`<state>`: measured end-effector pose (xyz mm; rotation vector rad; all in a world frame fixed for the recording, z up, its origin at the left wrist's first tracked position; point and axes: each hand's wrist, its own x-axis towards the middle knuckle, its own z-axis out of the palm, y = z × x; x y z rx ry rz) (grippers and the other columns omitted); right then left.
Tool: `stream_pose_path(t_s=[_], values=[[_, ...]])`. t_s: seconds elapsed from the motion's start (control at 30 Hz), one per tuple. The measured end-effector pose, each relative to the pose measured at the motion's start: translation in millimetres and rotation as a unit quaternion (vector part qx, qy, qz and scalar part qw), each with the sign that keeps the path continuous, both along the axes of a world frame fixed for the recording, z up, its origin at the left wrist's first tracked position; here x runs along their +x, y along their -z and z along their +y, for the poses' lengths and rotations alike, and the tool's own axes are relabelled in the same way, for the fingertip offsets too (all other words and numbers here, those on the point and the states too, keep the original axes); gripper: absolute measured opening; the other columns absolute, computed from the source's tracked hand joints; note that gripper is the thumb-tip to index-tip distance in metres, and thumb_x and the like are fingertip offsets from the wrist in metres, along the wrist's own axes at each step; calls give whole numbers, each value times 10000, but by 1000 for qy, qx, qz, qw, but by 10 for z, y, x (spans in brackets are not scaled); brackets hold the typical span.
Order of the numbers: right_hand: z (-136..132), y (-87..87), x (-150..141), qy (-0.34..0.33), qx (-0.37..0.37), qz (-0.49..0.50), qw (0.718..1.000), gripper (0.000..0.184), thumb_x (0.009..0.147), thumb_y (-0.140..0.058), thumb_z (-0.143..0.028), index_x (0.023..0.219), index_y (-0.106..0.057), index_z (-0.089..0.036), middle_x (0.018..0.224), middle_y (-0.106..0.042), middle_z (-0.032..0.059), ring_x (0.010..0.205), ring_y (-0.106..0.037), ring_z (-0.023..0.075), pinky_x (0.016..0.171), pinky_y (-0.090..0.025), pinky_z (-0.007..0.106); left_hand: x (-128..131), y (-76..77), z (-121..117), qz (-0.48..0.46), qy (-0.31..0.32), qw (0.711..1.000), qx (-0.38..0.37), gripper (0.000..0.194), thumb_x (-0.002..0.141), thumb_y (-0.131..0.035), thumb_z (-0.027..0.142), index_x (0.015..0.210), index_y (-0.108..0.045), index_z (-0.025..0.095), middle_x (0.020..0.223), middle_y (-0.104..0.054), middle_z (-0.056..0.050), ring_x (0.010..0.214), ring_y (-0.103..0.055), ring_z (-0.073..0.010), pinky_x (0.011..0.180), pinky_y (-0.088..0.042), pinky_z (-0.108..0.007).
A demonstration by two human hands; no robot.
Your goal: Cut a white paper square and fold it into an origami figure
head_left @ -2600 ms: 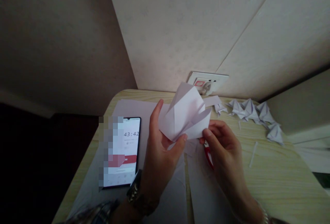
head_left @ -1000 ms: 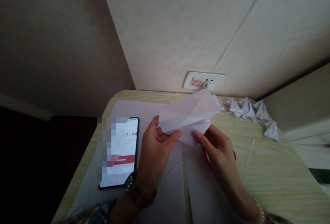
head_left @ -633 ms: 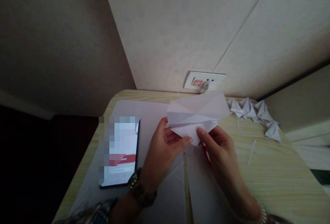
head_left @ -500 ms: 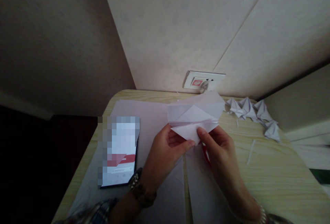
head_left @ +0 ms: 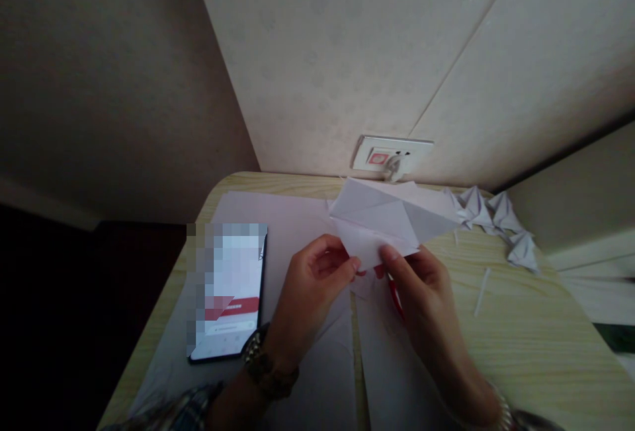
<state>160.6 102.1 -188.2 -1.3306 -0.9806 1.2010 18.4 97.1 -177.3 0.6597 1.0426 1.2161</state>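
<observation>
A partly folded sheet of white paper point(head_left: 377, 223) is held above the table, tilted, with its wide flaps spread away from me. My right hand point(head_left: 421, 285) pinches its near right edge, thumb on top and fingers beneath. At the lower left corner, my left hand point(head_left: 317, 279) touches the paper with thumb tip and curled fingers, its grip closed around that corner. Red scissor-like handles point(head_left: 395, 295) show partly beneath my right hand; the rest is hidden.
A lit phone point(head_left: 231, 299) lies on white sheets point(head_left: 297, 213) at the left. Several folded paper pieces point(head_left: 501, 213) stand at the back right. A thin paper strip point(head_left: 481, 292) rests on the wooden table point(head_left: 536, 345). A wall socket point(head_left: 391, 153) with a plug is behind.
The folded paper has turned in my hands, its far flaps now spreading further right and its near point swung left. My left hand has shifted slightly left.
</observation>
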Motion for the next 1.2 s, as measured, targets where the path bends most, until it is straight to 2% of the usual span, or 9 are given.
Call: stream_pose_path(t_s=[0.23, 0.4, 0.63, 0.77, 1.2], values=[[16, 14, -16, 8, -7, -21, 1000, 335, 673, -820, -491, 614, -678, -194, 530, -645, -33, 520, -554, 111, 530, -392, 239, 12, -11, -3, -7, 15, 1000, 5, 164, 673, -788, 91, 800, -720, 168, 795, -777, -2, 805, -722, -152, 790, -564, -262], [3, 11, -5, 5, -8, -25, 1000, 363, 673, -822, -505, 582, -666, -190, 533, -649, -28, 531, -557, 109, 546, -388, 240, -9, 8, -5, 2, 14, 1000, -7, 125, 674, -803, 118, 760, -727, 166, 736, -767, 3, 755, -717, -152, 758, -558, -259], [7, 28, 33, -4, 7, -14, 1000, 328, 764, -771, -491, 652, -671, -200, 577, -634, -45, 547, -514, 97, 533, -339, 239, -32, 69, 15, 18, 0, 1000, -13, 170, 654, -828, 151, 804, -754, 176, 754, -768, 9, 757, -699, -139, 752, -541, -242], [9, 29, 31, -6, 10, -14, 1000, 316, 770, -769, -484, 674, -678, -198, 582, -631, -42, 558, -518, 104, 541, -342, 243, -23, 44, -1, 28, -4, 999, -16, 143, 660, -815, 170, 787, -750, 178, 776, -772, -2, 787, -701, -158, 779, -536, -262], [-4, 3, 32, -8, 5, -42, 999, 350, 776, -766, -477, 611, -655, -188, 550, -623, -23, 527, -516, 116, 519, -335, 257, -25, 2, -4, 68, -15, 997, -18, 101, 678, -798, 259, 713, -754, 176, 690, -744, -12, 678, -661, -167, 676, -519, -278]])
